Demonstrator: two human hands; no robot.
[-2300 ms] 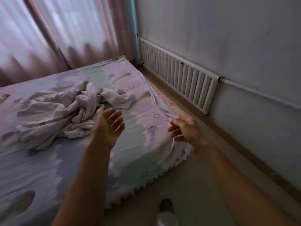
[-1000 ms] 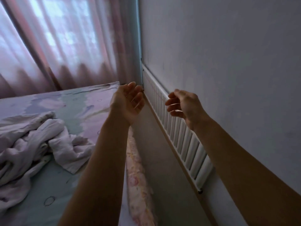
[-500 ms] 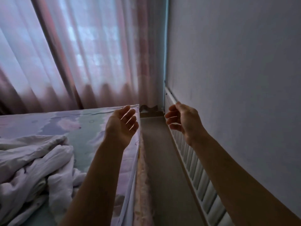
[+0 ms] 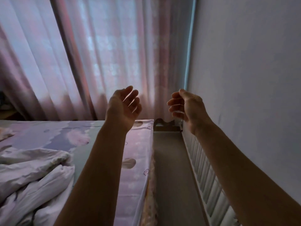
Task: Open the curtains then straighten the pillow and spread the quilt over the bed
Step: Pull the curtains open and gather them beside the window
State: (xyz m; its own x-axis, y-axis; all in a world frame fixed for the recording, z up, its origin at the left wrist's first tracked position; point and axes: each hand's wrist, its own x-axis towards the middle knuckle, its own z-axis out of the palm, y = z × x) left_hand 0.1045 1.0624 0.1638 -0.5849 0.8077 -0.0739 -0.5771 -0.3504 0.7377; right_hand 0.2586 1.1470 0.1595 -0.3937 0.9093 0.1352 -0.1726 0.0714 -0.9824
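Pink translucent curtains (image 4: 105,54) hang drawn across the window ahead, with light glowing through them. My left hand (image 4: 124,105) is raised in front of them, empty, fingers curled and apart. My right hand (image 4: 185,106) is raised beside it near the wall corner, also empty with loosely curled fingers. Neither hand touches the curtains. A crumpled white quilt (image 4: 32,180) lies bunched on the bed (image 4: 135,160) at the lower left. The bed has a pastel patterned sheet. No pillow is in view.
A narrow strip of floor (image 4: 171,168) runs between the bed and a white radiator (image 4: 205,170) along the right wall (image 4: 252,79). A dark low edge (image 4: 164,123) sits at the strip's far end below the curtains.
The view has swung from the bed's foot up along the gap toward the curtains, which now fill the frame. Both empty hands have risen and come closer to the curtains.
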